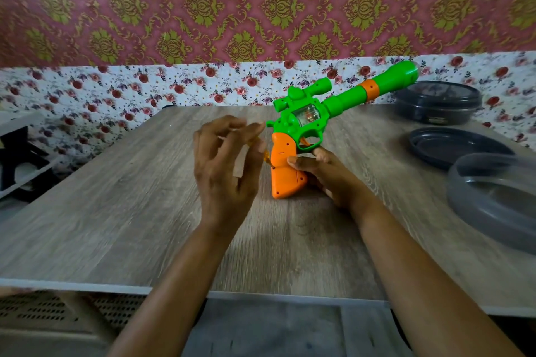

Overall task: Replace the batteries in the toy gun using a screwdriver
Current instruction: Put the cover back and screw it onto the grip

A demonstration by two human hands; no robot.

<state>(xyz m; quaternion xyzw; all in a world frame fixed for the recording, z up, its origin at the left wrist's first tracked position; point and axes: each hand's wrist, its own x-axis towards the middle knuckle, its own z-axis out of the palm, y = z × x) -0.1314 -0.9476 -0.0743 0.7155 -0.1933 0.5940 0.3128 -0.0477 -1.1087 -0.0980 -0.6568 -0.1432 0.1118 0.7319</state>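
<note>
- Left hand (229,162) pinches a yellow screwdriver (268,159), tip against the orange grip (285,166) of the toy gun (307,116).
- Right hand (326,175) clasps that grip; the butt rests on the table (130,211).
- Advised: seat the tip squarely, press along the shaft, turn slowly.

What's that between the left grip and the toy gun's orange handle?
A thin yellow screwdriver, blurred, pinched in the left grip, its tip at the gun and its orange handle. The head view shows it.
</note>
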